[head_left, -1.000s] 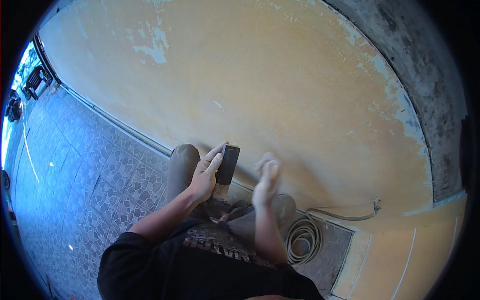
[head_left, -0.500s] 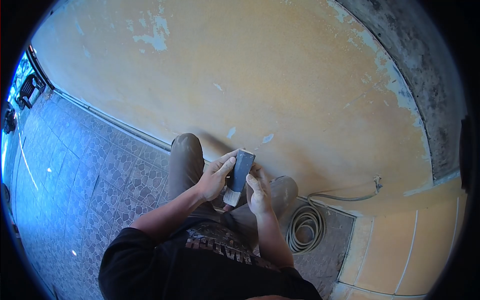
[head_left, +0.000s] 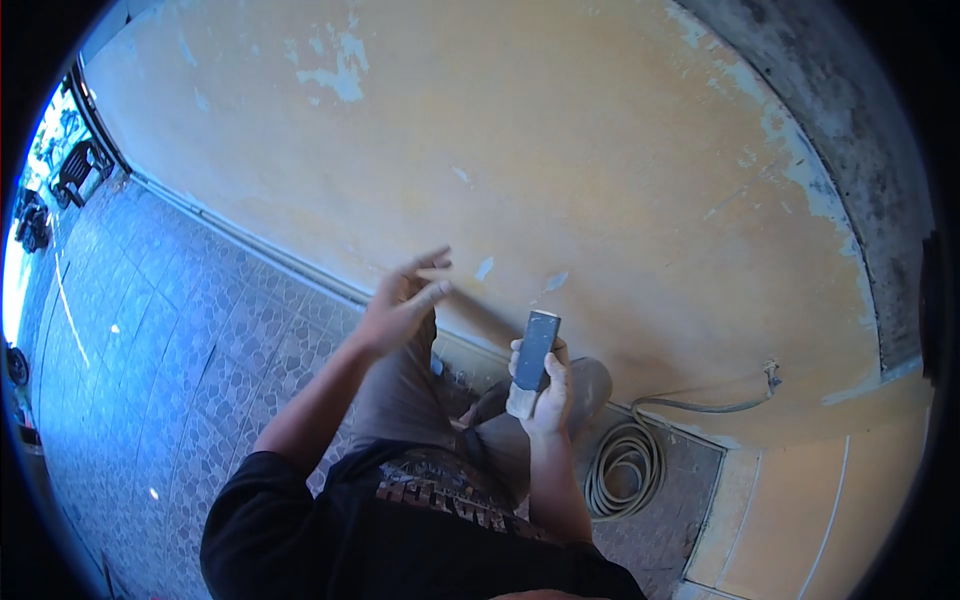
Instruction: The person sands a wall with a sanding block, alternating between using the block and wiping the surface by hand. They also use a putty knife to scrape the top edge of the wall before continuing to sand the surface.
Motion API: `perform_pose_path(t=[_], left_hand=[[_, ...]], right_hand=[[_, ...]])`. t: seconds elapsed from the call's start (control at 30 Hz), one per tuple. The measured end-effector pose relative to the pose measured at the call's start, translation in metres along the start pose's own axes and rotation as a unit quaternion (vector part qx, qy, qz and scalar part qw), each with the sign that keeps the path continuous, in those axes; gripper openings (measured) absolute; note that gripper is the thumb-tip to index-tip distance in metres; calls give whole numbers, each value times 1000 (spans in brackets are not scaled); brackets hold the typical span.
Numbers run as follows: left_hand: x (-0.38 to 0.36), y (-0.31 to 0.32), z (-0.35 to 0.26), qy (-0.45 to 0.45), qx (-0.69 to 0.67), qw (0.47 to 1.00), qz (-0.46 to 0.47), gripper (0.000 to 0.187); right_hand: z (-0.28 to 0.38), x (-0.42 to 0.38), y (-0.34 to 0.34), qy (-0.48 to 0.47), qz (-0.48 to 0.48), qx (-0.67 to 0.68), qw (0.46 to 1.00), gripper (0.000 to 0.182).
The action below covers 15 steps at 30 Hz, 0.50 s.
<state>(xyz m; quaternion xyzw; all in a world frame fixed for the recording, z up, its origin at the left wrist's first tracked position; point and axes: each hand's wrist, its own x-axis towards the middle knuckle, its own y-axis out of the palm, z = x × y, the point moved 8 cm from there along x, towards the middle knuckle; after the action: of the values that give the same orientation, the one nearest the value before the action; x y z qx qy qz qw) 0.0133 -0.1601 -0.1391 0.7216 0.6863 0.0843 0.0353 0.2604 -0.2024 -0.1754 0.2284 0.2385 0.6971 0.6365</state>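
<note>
the right hand (head_left: 545,395) grips a dark scraper (head_left: 533,352) by its pale lower end, fingers wrapped round the handle, so the tool stands in front of the knees and just near of the yellow wall (head_left: 560,150). the left hand (head_left: 400,305) is apart from it, off to the left and a little farther, held open with fingers spread and nothing in it, its fingertips (head_left: 440,262) close to the wall. the scraper's long axis runs near to far, with the dark broad end pointing up at the wall and leaning slightly right. small bare patches (head_left: 485,268) in the paint sit just beyond the tool's far end. a pale strip runs along the wall's foot. the tiled floor (head_left: 180,340) lies open to the left, while a coiled hose (head_left: 625,470) lies on the floor right beside the right knee.
</note>
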Motion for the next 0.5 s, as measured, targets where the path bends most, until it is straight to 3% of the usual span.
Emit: perform_pose_path(t=[0.13,0.2,0.23,0.3,0.33,0.37,0.4,0.43,0.47,0.5], left_hand=[[48,-12,-132,190,109,976,4,63],[65,1,-200,305,192,933,14,63],[73,9,-233,374,239,896,7,63],[86,22,-292,504,319,800,-67,63],[98,19,-310,554,349,741,-148,62],[108,17,-324,595,373,674,-228,62],[124,18,-336,604,367,671,-225,62],[128,16,-347,636,362,617,-288,55],[127,15,-353,662,353,561,-350,48],[136,14,-353,668,343,561,-348,48]], right_hand=[[48,30,-6,-55,10,10,998,36],[83,42,1,-124,-8,-51,991,41],[96,50,3,-140,-5,-48,989,41],[136,60,13,-261,-23,-133,956,49],[160,57,30,-331,-52,-186,924,55],[174,62,43,-343,-53,-185,920,55],[195,58,61,-431,-56,-260,862,57],[214,53,79,-511,-62,-332,790,60],[229,61,87,-520,-66,-333,784,60],[245,54,110,-609,-86,-451,647,57]])
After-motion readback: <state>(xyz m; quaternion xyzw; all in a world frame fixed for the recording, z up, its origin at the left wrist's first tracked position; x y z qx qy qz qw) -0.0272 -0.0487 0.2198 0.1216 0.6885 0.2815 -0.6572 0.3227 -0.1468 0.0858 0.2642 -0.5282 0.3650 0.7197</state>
